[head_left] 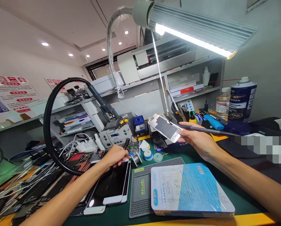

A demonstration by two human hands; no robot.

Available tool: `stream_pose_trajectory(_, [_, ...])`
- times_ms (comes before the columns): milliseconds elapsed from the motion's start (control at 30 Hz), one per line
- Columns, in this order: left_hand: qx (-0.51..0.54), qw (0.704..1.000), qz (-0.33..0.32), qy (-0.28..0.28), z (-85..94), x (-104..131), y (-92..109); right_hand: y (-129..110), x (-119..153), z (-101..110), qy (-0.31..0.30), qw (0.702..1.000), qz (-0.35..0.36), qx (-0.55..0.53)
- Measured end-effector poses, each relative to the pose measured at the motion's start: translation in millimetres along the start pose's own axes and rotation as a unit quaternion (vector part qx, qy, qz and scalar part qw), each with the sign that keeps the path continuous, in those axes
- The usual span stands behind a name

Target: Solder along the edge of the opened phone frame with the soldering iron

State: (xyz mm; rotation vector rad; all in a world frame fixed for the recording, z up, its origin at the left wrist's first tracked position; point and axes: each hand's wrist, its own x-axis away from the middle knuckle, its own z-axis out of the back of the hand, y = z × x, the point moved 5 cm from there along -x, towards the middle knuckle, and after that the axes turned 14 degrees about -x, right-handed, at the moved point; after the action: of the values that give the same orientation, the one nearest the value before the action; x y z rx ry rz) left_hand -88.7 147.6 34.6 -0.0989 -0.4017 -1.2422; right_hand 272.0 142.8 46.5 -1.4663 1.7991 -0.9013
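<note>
Nearest the camera, a blue-and-white box [192, 188] lies on a grey mat [139, 205], over the green work surface [118, 216]. The person's right forearm enters from the near right and slants far and left. The right hand [198, 141] is raised above the surface, its fingers bent around the near right end of a phone panel [165, 127], grasping it. The panel is tilted, its long side sloping down to the right. A dark rod [208, 129] crosses over the same hand, its pale tip reaching over the panel.

From the near left, the left forearm stretches across two white-edged tablets [112, 182]. The left hand [117, 156] is palm down, wrist slightly bent and fingers curled inward, near the tablets' far edge. Whether it grips something cannot be told. Just right of it are a solder spool [136, 159] and a blue-rimmed tin [148, 154]; a circuit board [134, 147] lies beyond.
</note>
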Motion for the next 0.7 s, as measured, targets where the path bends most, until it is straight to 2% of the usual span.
stream_pose_trajectory(200, [0.048, 0.998, 0.006, -0.035, -15.1, 0.6, 8.4, -0.1, 0.9, -2.9, -0.006, 1.0, -0.001, 0.003])
stream_pose_trajectory(500, [0.061, 0.998, -0.029, 0.008, -20.0, -8.5, 9.5, -1.2, 1.3, -2.8, -0.008, 1.0, -0.007, -0.011])
stream_pose_trajectory(600, [0.025, 0.999, -0.031, 0.019, -14.9, -5.8, 3.8, -0.6, 0.8, -2.3, -0.006, 1.0, -0.008, -0.013])
stream_pose_trajectory(700, [-0.023, 0.994, -0.053, 0.088, 3.3, 8.8, 2.8, -1.1, 2.2, -3.0, -0.005, 1.0, -0.01, -0.015])
